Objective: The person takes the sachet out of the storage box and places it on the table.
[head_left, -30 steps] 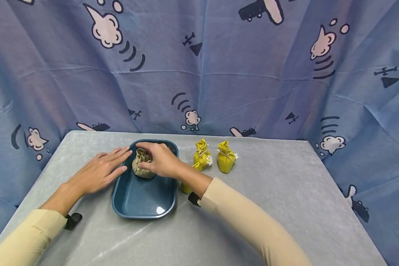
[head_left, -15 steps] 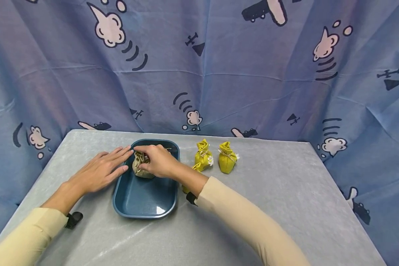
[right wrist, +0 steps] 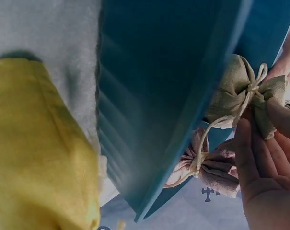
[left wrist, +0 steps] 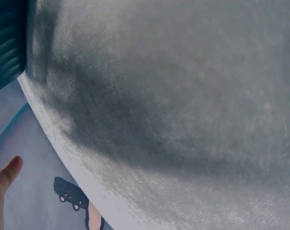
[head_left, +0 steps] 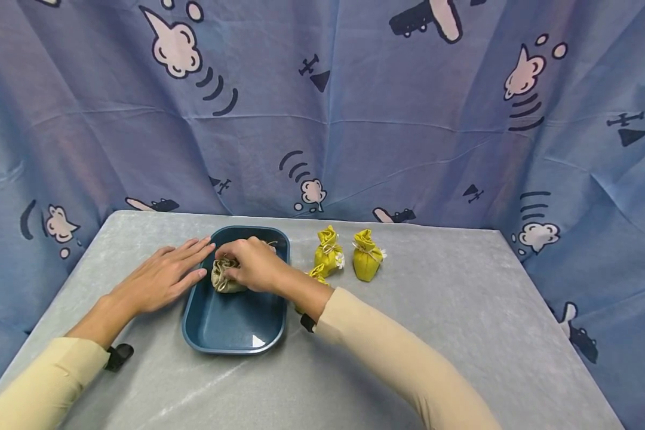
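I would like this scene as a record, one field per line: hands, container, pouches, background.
Left hand: fingers extended at the left rim of the blue tray
Right hand: holds the beige pouch by its gathered top
Container: tray on grey table
Inside tray: beige pouch, pinkish pouch
Right of tray: two yellow pouches, third yellow pouch partly hidden by right forearm
Background: blue patterned curtain

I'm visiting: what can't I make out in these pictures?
Head view: most of the pink pouch, behind the right grip.
Head view: most of the nearest yellow pouch, behind the right forearm.
Left wrist view: most of the tray and left grip, cut off by the left edge.
Right wrist view: any contents of the olive pouch, hidden inside it.
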### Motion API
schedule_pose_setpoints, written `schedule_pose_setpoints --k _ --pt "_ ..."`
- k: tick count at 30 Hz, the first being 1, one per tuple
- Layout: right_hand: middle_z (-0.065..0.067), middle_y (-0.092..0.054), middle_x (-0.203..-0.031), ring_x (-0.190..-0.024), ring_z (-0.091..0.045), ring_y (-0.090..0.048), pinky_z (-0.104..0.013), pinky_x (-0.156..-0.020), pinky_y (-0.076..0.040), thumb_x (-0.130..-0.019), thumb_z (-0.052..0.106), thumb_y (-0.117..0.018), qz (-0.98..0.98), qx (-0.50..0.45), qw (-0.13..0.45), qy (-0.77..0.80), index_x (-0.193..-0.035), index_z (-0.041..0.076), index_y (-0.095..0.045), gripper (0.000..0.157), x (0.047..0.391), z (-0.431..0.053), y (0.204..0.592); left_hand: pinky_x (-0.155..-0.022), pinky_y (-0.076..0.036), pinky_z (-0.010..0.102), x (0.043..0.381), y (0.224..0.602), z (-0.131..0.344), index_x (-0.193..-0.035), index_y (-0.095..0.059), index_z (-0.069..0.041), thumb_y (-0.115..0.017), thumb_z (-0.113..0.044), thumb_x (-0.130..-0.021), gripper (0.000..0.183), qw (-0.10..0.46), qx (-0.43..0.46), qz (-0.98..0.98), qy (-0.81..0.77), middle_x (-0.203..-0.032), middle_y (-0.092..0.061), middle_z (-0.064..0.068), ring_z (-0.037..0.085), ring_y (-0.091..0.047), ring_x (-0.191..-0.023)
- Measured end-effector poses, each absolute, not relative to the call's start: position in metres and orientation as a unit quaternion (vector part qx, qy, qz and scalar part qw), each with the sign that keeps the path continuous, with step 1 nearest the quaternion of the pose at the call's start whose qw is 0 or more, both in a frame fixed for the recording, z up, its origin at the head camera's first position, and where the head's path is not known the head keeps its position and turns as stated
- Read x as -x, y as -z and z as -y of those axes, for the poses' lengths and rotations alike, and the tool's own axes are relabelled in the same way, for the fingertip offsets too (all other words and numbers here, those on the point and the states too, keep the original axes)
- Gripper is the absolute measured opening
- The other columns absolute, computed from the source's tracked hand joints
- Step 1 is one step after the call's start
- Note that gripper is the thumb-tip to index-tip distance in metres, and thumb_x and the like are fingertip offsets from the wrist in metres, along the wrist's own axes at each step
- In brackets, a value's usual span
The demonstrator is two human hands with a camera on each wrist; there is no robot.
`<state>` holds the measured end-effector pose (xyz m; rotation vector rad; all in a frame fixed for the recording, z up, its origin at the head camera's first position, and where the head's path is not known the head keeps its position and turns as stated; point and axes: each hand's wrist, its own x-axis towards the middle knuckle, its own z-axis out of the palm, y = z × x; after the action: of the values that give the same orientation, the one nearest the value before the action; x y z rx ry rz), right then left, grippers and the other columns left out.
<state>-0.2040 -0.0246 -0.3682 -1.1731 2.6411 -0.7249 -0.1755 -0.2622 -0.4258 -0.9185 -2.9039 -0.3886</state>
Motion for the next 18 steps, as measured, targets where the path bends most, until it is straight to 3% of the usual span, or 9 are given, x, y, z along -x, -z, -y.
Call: schedule_pose_setpoints --k 18 --pt "0.003 -0.076 -0.102 -0.088 0.000 -0.068 -0.011 -0.073 -0.049 -0.091 0.011 -0.074 -0.868 0.401 0.032 0.292 -0.113 0.009 -0.076 0.023 0.2031 0.0173 0.3664 -0.106 -0.032 0.059 0.1757 0.4252 0.2621 -0.155 -0.037 -0.011 -0.045 -0.036 -0.107 0.055 0.031 0.299 0.945 0.126 -0.160 -0.033 0.012 0.037 -0.033 -0.144"
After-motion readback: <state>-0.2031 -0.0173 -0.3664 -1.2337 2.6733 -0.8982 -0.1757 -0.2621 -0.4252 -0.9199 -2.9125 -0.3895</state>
